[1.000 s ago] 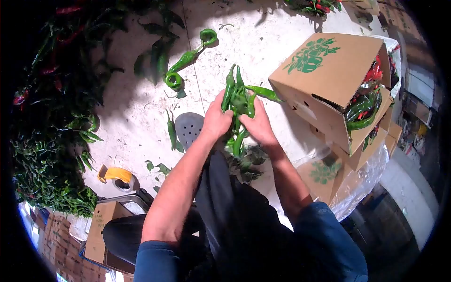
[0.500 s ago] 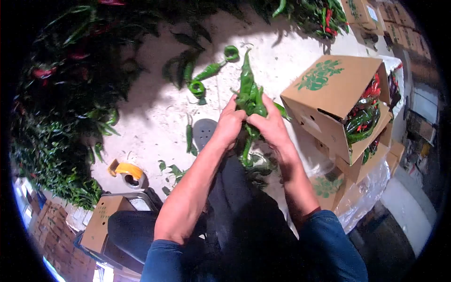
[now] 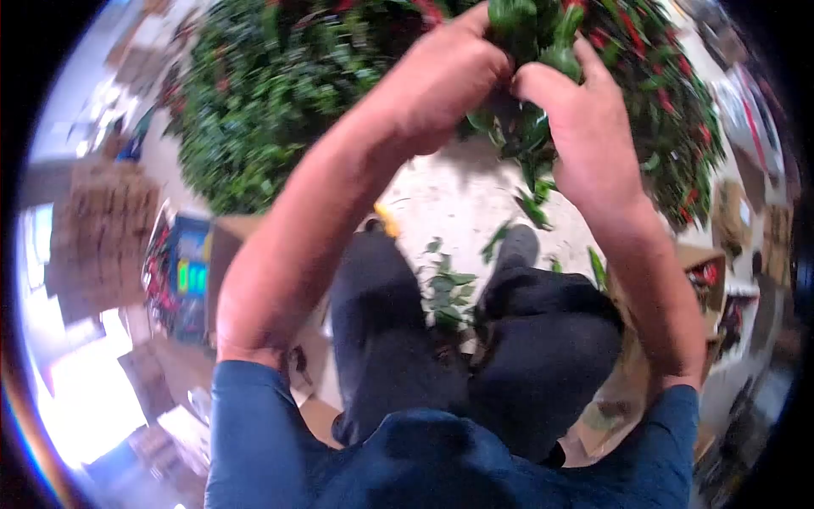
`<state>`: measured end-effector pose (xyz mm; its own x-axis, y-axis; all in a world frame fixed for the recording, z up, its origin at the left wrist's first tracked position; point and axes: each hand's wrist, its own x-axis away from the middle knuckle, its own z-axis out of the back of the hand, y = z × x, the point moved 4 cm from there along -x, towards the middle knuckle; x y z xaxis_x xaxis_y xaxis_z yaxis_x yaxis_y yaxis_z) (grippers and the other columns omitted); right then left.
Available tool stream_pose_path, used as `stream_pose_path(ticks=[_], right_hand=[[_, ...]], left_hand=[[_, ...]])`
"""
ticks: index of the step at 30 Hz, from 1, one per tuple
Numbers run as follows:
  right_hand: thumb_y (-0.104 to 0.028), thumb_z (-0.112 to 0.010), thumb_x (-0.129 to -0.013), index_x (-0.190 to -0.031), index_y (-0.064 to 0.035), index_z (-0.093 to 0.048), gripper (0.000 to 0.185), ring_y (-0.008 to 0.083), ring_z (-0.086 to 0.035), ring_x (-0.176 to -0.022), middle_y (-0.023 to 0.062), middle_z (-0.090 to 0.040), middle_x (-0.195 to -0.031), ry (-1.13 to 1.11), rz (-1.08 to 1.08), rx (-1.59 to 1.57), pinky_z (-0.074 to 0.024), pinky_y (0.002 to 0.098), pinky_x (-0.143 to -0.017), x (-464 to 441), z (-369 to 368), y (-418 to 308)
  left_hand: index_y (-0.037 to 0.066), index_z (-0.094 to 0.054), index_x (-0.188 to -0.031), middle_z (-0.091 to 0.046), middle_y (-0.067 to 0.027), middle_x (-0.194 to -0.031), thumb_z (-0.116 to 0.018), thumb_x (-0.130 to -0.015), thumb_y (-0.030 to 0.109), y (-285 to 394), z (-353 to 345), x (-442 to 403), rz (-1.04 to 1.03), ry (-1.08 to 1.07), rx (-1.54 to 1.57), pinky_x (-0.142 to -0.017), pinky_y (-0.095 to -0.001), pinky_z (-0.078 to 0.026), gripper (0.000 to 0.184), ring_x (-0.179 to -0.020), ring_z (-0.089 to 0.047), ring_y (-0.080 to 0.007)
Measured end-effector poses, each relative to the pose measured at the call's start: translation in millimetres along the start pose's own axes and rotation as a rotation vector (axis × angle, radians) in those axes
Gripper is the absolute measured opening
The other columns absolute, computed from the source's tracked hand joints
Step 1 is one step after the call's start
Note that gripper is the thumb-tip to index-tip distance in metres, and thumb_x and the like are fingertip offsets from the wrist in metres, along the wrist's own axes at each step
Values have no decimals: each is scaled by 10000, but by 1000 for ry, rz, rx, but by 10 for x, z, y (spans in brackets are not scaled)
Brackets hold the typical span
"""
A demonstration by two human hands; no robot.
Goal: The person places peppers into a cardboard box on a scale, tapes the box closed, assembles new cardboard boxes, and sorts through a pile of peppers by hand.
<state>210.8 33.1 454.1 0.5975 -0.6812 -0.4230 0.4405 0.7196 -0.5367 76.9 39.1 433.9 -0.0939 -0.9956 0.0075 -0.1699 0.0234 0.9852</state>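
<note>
Near the top of the head view, my left hand (image 3: 458, 72) and my right hand (image 3: 589, 127) are closed close together around a leafy bunch of green peppers (image 3: 514, 27). Both thumbs point inward against the bunch. Part of it is hidden behind my fingers, and its upper end runs out of view. More green peppers and leaves show just below the hands, smeared by motion; I cannot tell whether they hang from the bunch or lie beyond it. A big heap of pepper plants (image 3: 271, 110) with green and red peppers spreads behind my hands.
Loose leaves (image 3: 447, 293) lie on the pale floor (image 3: 441, 191) between my legs. Something yellow (image 3: 387, 220) is beside my left knee. A device with a lit green display (image 3: 192, 278) stands left, near stacked cardboard boxes (image 3: 102, 242). An open box with peppers (image 3: 704, 276) is at right.
The view has swung toward the heap and levelled out. Both hands, still gripping the peppers, have moved from above the floor up and away, out toward the heap.
</note>
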Motion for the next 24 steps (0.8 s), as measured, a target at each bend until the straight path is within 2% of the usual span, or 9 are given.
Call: stream_pose_path(ticks=[1,3,5,9,11,13,15,17,24], right_hand=[[3,-663,-766,-1062,-37,-645,299,298,-632,-1005,145,-601,-1034,46,307,331,-498,367,-880,-149,40,-417],[7,-588,-885,-1139,-12,-527,263,75,-505,-621,-19,-542,-777,73,-398,-1152,-422,236,-526,-472,-283,-1154],[-5,-596,-874,-1212,-2,-480,357,147,-532,-766,60,-545,-914,-42,-191,-1201,-457,275,-649,-572,-522,-1821],[-120,-705,-808,-1341,34,-424,622,328,-570,-1082,216,-546,-1130,285,229,-851,-454,391,-968,-354,-1559,-2766],[-189,-714,-818,-1379,5,-421,662,343,-563,-1142,242,-535,-1201,-11,202,-912,-442,403,-1015,-67,-2193,-2963],[-287,-714,-833,-1364,-9,-481,642,367,-571,-1166,255,-560,-1227,-477,125,-789,-448,417,-1037,183,-2658,-2973],[-401,-708,-848,-1304,-14,-583,611,393,-587,-1168,258,-606,-1225,-1123,90,-368,-464,432,-1039,268,-2748,-2781],[-398,-675,-906,-1189,-2,-652,487,338,-639,-1116,233,-646,-1199,-847,262,-314,-521,443,-954,22,-2363,-2394],[-232,-716,-915,-1241,45,-625,437,150,-663,-879,113,-714,-1044,-274,-328,-198,-559,292,-760,151,-400,431]], left_hand=[[39,-560,-1344,-659,-41,-1227,-530,-791,-161,414,200,227,5,-151,137,-910,-285,-498,588,-1060,-617,-164],[-71,-582,-1278,-616,-122,-1309,-495,-803,-99,1088,781,829,-266,-139,-395,-1044,-301,-421,484,-1182,-557,-185],[27,-657,-1225,-702,-130,-1093,-563,-856,-36,1501,1483,1773,-460,118,-1843,-816,-328,-552,386,-945,-682,-250],[14,-554,-1376,-698,-112,-1163,-638,-868,344,1681,1792,3054,-50,518,-848,-954,-351,-488,612,-1084,-630,-189],[29,-516,-1438,-609,-116,-1348,-668,-886,421,1304,2153,3686,28,547,-648,-1070,-342,-426,693,-1231,-558,-184],[50,-507,-1448,-560,-120,-1428,-633,-906,145,850,2437,4229,562,641,-806,-1121,-348,-380,565,-1333,-500,-213],[46,-511,-1427,-543,-177,-1436,-577,-871,56,472,2506,4615,506,309,-1075,-1143,-368,-366,560,-1347,-507,-286],[44,-522,-1414,-559,-207,-1402,-586,-876,61,124,2603,4938,806,143,-1167,-1113,-384,-401,543,-1306,-541,-328],[-25,-591,-1328,-663,-140,-1255,-589,-938,48,102,2067,4168,586,478,-789,-1030,-338,-451,397,-1168,-608,-219]])
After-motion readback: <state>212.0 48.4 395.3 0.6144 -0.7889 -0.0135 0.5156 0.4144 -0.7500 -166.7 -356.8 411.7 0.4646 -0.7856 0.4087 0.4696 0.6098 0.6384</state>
